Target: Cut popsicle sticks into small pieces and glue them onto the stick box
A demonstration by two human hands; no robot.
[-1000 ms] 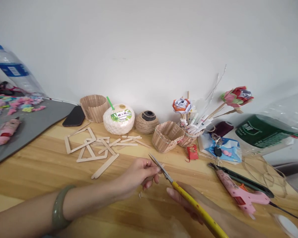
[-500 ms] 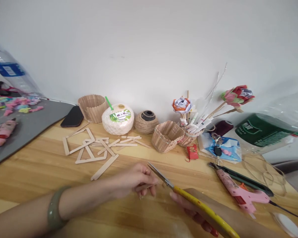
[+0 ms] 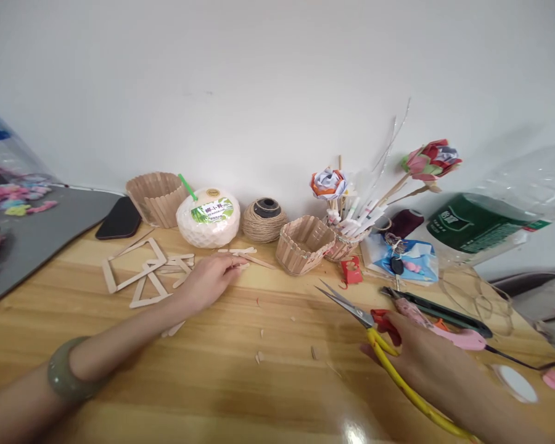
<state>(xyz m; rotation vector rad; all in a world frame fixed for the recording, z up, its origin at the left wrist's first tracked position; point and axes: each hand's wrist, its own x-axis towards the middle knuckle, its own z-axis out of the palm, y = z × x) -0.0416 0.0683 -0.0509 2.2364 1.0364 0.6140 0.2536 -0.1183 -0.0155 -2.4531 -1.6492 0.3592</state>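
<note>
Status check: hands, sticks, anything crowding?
Left hand at the wooden sticks, grip unclear. Right hand holding yellow-handled scissors, blades parted. Pink glue gun close by the right hand.

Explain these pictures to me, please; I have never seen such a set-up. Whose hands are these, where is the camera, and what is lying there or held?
There is no machine here: these are a person's two bare hands. One camera, worn on the head, looks forward and down at them. On the wooden table lie flat wooden sticks; near them are a ball of twine and a white coconut. A pink glue gun lies farther right. The right hand holds yellow-handled scissors. The left hand is at the sticks; whether it grips one is hard to tell.
</note>
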